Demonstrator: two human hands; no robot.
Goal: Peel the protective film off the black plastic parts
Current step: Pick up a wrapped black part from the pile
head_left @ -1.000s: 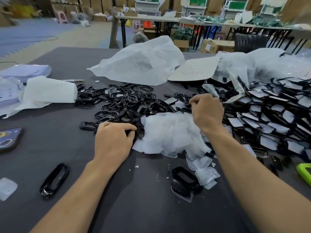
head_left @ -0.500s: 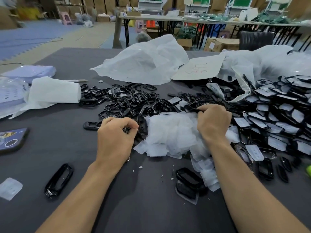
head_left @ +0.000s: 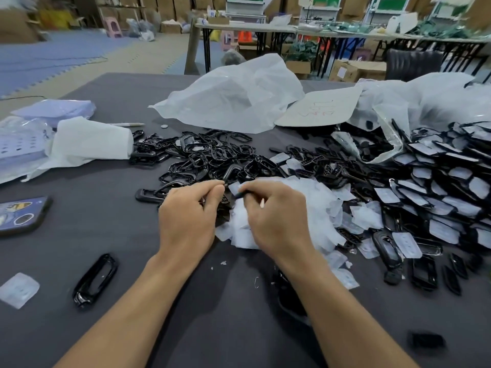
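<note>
Over the film pile [head_left: 313, 208], my left hand [head_left: 188, 219] and right hand [head_left: 276, 221], both grips pinching, hold one part [head_left: 239, 194]; I judge its film [head_left: 235, 187] is just starting to peel, so next comes a steady pull.

the left hand [head_left: 186, 221] and right hand [head_left: 276, 221] sit close together over the dark table [head_left: 212, 328], fingers curled. between their fingertips they pinch one small black part [head_left: 240, 193], and a pale flap of film [head_left: 235, 187] stands up from it just beyond the right forefinger. a heap of loose film [head_left: 316, 208] lies under and right of the right hand. a pile of bare black frames [head_left: 207, 158] spreads beyond the left hand. a single frame [head_left: 95, 278] lies left of the left forearm.
</note>
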